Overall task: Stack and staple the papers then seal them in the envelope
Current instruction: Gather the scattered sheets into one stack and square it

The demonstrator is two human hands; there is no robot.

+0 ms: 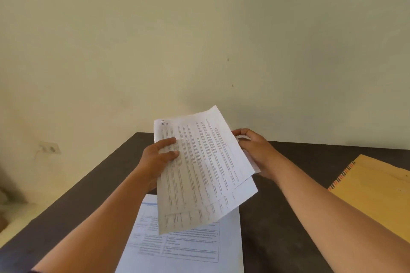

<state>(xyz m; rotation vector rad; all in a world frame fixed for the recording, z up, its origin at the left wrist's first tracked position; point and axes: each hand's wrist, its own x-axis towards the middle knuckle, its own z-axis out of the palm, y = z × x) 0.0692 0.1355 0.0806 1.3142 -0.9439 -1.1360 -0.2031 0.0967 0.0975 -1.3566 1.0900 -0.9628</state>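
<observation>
A few printed white sheets (199, 173), fanned slightly apart, are held up above the dark table (288, 217). My left hand (157, 159) grips their left edge, thumb and a finger on the printed face. My right hand (255, 150) holds the right edge from behind, fingers curled round it. Another printed sheet (188, 250) with a blue-lined table lies flat on the table below the held ones. A brown envelope (377, 193) with a striped edge lies at the right. No stapler is visible.
A pale wall (199, 40) rises right behind the table. The table's left edge runs diagonally, with a floor area and a wall socket (50, 148) beyond it.
</observation>
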